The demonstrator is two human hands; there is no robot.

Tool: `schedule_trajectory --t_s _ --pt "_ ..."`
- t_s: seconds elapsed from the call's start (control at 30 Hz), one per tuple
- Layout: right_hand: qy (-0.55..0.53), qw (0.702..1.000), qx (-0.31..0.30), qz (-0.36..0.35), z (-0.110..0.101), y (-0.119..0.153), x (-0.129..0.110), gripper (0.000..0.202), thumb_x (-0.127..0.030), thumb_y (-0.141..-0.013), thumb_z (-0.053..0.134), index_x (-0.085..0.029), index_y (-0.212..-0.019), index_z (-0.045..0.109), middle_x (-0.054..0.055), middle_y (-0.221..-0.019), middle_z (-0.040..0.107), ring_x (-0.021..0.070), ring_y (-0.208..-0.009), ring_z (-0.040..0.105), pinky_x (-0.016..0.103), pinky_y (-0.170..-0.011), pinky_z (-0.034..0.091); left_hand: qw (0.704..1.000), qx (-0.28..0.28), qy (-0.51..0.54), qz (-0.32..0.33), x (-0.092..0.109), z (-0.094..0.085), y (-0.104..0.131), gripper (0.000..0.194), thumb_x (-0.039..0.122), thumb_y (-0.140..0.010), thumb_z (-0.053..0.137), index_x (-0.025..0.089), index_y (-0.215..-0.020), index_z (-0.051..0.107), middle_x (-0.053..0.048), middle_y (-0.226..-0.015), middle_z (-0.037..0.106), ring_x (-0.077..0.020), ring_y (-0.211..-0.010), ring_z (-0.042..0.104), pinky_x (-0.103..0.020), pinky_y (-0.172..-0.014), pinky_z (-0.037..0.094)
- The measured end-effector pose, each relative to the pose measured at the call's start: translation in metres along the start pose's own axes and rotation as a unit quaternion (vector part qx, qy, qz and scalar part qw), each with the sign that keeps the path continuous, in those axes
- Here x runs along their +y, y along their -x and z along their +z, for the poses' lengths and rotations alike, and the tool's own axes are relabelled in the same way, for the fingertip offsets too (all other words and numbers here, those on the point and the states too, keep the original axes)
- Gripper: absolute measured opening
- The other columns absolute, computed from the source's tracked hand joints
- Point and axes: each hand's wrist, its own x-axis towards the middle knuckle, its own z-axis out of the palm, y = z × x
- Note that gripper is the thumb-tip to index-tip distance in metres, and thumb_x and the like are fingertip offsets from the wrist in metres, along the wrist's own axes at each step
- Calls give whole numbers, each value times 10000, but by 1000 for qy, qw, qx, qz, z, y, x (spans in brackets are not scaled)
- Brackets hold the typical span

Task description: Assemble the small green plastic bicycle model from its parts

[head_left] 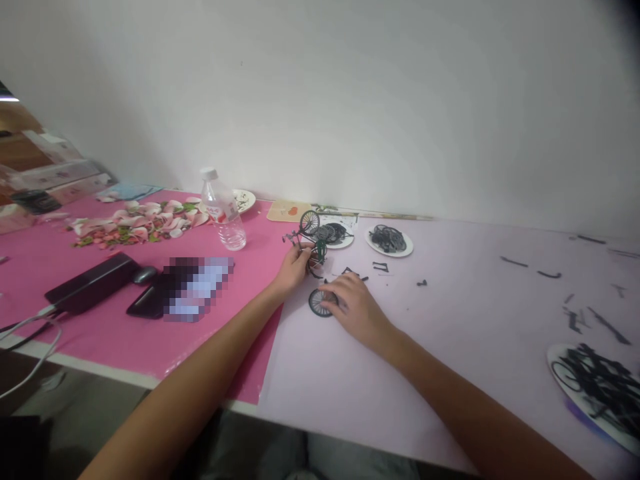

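One hand, the left (294, 270), is closed around a small black model bicycle (320, 249) with spoked wheels and a green part, near the border where the worktop (450, 400) turns from bright pink to pale lilac. The right hand (359, 305) has its thumb and fingers narrowly parted over the right side of a loose black spoked wheel (316, 304); I cannot tell whether they grip it. Just beyond lies a small black open-framed piece (380, 267). Farther back, a round white plate (411, 246) carries black and grey parts. To the left stand a clear plastic bottle with a white cap (220, 208) and, behind it, a pile of pink and white petals (143, 220); nearer lies an oblong black box (93, 283). At far right, another white plate (553, 360) holds heaped black pieces.
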Motion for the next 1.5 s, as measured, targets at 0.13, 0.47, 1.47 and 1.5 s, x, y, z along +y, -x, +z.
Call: schedule_trajectory --t_s 0.13,0.47,1.47,1.5 --pt "44 998 19 46 -2 1 0 268 -326 -932 728 -248 -1188 723 99 -1113 691 305 -1110 554 496 -988 486 1000 -7 18 -1 3 0 1 274 369 -960 635 152 -1118 577 -29 -868 659 -125 -633 671 -248 -611 528" --pt "86 992 -9 90 4 4 3 343 -437 -897 756 -233 -1172 740 107 -1194 649 316 -1156 516 506 -1021 475 996 -63 -31 54 1 -6 0 376 381 -957 665 155 -1253 615 -73 -968 704 -141 -783 687 -273 -756 554" --pt "-316 918 46 234 -10 -2 -5 303 -266 -792 786 -216 -1061 656 50 -1012 751 218 -937 689 368 -850 534 987 -28 -99 121 17 0 10 308 278 -941 644 127 -1210 632 -85 -997 706 -150 -790 673 -279 -744 527" --pt "-322 915 61 235 -12 -3 -3 289 -267 -781 792 -215 -1031 658 47 -981 752 219 -920 690 369 -840 543 988 -28 -95 118 18 0 10 311 283 -934 659 125 -1201 634 -78 -972 701 -146 -773 667 -277 -736 524"
